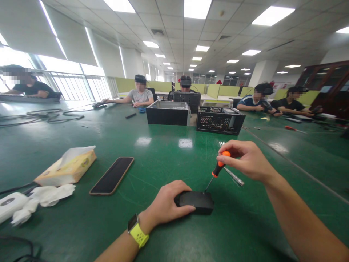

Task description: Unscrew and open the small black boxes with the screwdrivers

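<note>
A small black box (200, 201) lies on the green table, and my left hand (169, 201) is closed around its left end, thumb along the near side. In my right hand (240, 158) is a screwdriver (219, 166) with an orange and black handle, pinched near the top of the handle. Its shaft slants down to the left, and the tip is at the far edge of the box's top face, near the right end. Whether the tip sits in a screw is too small to tell. Behind the screwdriver lies a slim silvery metal piece (233, 176), partly hidden by my right hand.
Left of my hands lie a phone (112, 176), a tissue pack (68, 165), crumpled tissues (51, 194) and a white device (11, 204). Two computer cases (168, 115) (219, 122) stand farther back. Cables (46, 116) cross the far left. Several people sit around the table; another screwdriver (293, 128) lies right.
</note>
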A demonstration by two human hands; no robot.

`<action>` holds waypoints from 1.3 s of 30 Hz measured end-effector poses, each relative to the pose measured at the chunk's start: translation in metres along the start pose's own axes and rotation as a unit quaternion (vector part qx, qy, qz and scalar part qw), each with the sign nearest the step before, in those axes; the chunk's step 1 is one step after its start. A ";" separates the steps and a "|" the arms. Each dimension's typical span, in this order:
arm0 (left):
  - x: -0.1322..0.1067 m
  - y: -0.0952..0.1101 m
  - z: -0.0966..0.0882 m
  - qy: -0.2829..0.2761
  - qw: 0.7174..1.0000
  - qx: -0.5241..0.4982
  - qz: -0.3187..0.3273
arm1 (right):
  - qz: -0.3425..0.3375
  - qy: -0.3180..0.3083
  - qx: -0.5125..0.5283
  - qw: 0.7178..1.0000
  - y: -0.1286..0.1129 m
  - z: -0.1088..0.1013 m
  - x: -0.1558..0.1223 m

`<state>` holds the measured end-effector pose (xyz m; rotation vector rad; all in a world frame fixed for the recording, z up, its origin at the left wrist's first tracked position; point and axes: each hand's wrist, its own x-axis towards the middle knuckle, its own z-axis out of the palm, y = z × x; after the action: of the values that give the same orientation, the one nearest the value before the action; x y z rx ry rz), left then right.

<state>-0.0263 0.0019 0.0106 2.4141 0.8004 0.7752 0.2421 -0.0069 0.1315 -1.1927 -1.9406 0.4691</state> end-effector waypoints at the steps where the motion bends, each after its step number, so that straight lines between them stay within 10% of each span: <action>1: 0.000 0.000 0.000 -0.001 1.000 0.001 0.000 | -0.002 0.000 0.001 1.000 0.000 0.000 0.000; 21: 0.000 0.002 0.000 0.001 1.000 0.003 -0.001 | -0.021 0.013 -0.028 0.999 0.003 0.003 0.000; 31: 0.001 0.002 0.000 0.000 1.000 0.008 -0.005 | -0.142 0.059 -0.171 0.973 -0.007 0.005 -0.004; 39: 0.000 0.003 0.000 0.005 1.000 0.014 -0.008 | -0.090 -0.062 -0.052 0.993 -0.008 -0.004 -0.005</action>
<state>-0.0252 0.0000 0.0128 2.4273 0.8395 0.7748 0.2414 -0.0160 0.1368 -1.0620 -2.1793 0.3586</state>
